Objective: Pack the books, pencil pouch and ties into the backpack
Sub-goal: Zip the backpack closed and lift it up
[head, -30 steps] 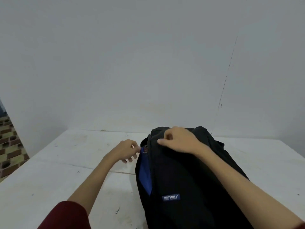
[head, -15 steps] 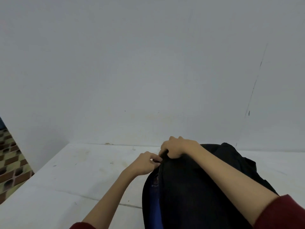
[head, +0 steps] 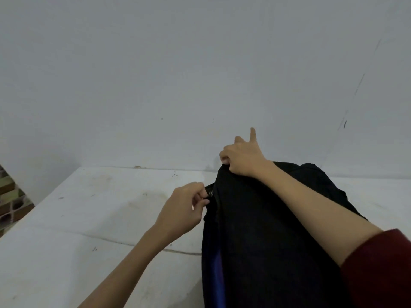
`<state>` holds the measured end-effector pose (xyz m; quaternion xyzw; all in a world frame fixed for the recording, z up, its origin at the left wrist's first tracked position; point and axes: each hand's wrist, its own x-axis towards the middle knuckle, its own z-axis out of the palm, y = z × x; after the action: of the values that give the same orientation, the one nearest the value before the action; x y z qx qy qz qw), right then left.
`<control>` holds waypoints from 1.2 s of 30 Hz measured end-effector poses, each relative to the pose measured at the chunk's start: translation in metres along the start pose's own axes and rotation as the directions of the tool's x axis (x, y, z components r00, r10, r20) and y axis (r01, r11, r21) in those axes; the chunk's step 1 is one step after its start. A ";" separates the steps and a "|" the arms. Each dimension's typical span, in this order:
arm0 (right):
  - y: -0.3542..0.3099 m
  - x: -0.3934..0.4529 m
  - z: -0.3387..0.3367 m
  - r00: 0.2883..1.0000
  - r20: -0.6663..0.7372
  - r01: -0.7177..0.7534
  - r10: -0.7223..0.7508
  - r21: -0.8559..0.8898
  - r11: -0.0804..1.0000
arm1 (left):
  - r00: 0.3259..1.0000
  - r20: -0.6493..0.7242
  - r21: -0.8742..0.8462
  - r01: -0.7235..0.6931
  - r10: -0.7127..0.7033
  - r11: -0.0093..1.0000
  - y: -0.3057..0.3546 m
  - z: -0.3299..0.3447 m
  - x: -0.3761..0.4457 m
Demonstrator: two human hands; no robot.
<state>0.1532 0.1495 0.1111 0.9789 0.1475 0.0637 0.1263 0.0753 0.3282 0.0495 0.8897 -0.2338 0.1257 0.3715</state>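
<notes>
A black backpack (head: 266,236) with a blue side stripe (head: 216,272) stands on the white table (head: 89,230), right of centre. My right hand (head: 242,158) grips the fabric at the top edge of the backpack, with one finger sticking up. At the upper left side of the backpack, my left hand (head: 184,207) pinches a small zipper pull (head: 210,193). No books, pencil pouch or ties show anywhere in view.
A plain white wall (head: 200,74) rises straight behind the table's far edge. Brown and green patterned floor tiles (head: 11,203) show past the table's left edge. Bare tabletop lies to the left of the backpack.
My right hand has lifted the backpack's top edge higher and raised one finger. My left hand has slipped down the left side with the zipper pull. The view tilted upward.
</notes>
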 end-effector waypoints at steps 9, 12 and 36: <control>-0.044 -0.064 -0.035 0.908 0.335 0.208 -0.252 0.162 0.965 | 1.000 0.022 -0.007 0.020 -0.019 1.000 0.027 -0.010 -0.043; -0.045 -0.070 -0.030 0.973 0.117 0.195 -0.200 0.056 0.979 | 0.994 0.106 -0.022 -0.005 0.007 1.000 0.045 -0.015 -0.071; -0.004 -0.298 0.016 0.964 -0.240 0.032 0.115 0.532 0.846 | 0.987 0.053 0.124 -0.158 0.152 0.980 0.101 0.007 -0.222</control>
<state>-0.1275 0.0589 0.0686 0.9612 0.1533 0.1521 -0.1714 -0.1667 0.3323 0.0174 0.8931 -0.3020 0.1496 0.2978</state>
